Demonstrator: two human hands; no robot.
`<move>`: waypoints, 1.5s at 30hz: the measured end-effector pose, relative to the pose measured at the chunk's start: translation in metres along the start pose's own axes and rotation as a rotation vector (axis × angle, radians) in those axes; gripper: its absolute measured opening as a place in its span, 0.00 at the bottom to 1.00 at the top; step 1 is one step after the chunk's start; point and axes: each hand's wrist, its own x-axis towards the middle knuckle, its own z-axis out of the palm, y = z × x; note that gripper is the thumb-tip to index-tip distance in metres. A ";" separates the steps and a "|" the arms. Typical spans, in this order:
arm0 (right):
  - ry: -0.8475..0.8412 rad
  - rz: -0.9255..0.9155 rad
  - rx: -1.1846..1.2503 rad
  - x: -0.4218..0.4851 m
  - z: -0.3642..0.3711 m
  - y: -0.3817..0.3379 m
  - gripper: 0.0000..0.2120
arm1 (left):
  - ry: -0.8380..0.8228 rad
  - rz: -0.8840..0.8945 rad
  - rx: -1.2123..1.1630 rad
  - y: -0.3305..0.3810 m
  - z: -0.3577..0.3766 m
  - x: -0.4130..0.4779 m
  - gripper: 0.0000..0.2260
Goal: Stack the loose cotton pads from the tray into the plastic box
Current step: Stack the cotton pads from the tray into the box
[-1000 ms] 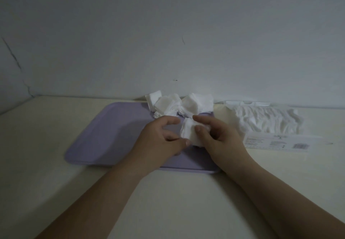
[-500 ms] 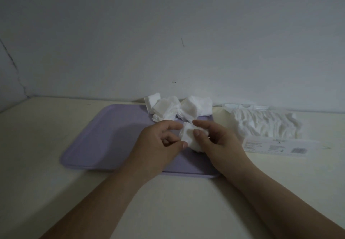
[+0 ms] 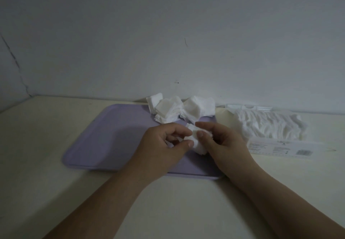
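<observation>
The left hand and right hand hold a small bundle of cotton pads over the tray, fingers clamped on it. Align edges flush, keep pressure light, then transfer to the plastic box on the tabletop, right of the tray.

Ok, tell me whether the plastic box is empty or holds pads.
Holds pads: a rumpled white row shows inside the plastic box, right of the tray.

tray: smooth matt lilac plastic; cotton pads: soft fibrous white; plastic box: clear, glossy; label: paper; counter: smooth matt cream; wall: matt paint, cracked
</observation>
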 end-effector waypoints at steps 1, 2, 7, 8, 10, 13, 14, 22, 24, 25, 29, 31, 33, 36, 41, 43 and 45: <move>-0.001 -0.008 0.011 0.000 0.000 -0.001 0.10 | -0.005 -0.014 -0.013 0.001 0.000 0.000 0.06; -0.003 -0.017 0.020 -0.001 0.000 -0.001 0.11 | -0.004 -0.033 -0.034 0.001 0.000 0.001 0.06; -0.050 -0.038 0.059 -0.001 0.000 -0.002 0.12 | -0.015 -0.114 -0.143 0.000 0.000 0.005 0.13; -0.061 -0.040 0.056 -0.002 0.001 -0.001 0.12 | -0.017 -0.113 -0.151 -0.001 0.000 0.005 0.14; -0.071 -0.040 0.043 -0.002 0.002 -0.002 0.12 | -0.008 -0.102 -0.166 0.000 -0.001 0.005 0.14; -0.068 -0.037 0.018 -0.002 0.002 -0.002 0.12 | 0.022 -0.070 -0.147 0.002 -0.001 0.004 0.14; -0.067 -0.033 0.009 -0.002 0.002 -0.001 0.12 | 0.028 -0.061 -0.139 0.002 0.000 0.004 0.14; -0.051 -0.034 0.001 -0.001 0.002 0.001 0.10 | 0.026 -0.082 -0.191 0.001 0.000 0.004 0.11; -0.067 -0.044 -0.003 -0.002 0.002 0.000 0.10 | 0.038 -0.082 -0.200 0.001 -0.001 0.005 0.11; -0.074 -0.046 0.001 -0.002 0.001 0.000 0.10 | 0.041 -0.079 -0.210 0.001 -0.001 0.005 0.12; -0.105 -0.031 0.014 -0.004 0.001 -0.004 0.11 | 0.041 -0.038 -0.183 0.001 -0.002 0.004 0.14; -0.098 -0.021 0.021 -0.003 0.001 -0.004 0.11 | 0.046 -0.031 -0.166 -0.001 -0.002 0.005 0.14; -0.086 -0.015 0.011 -0.003 0.001 -0.004 0.11 | 0.066 -0.041 -0.157 -0.003 -0.002 0.006 0.14; -0.068 -0.007 0.003 -0.003 0.002 -0.004 0.09 | 0.072 -0.074 -0.142 -0.007 0.000 0.008 0.13; -0.062 -0.029 0.005 -0.004 0.002 -0.004 0.08 | 0.018 -0.125 -0.117 -0.013 0.002 0.011 0.13; -0.052 -0.027 0.032 -0.004 0.003 -0.004 0.09 | -0.035 -0.118 -0.110 -0.012 0.002 0.011 0.05; -0.065 0.014 0.064 -0.002 0.002 -0.004 0.14 | -0.040 -0.101 -0.094 -0.013 0.000 0.010 0.05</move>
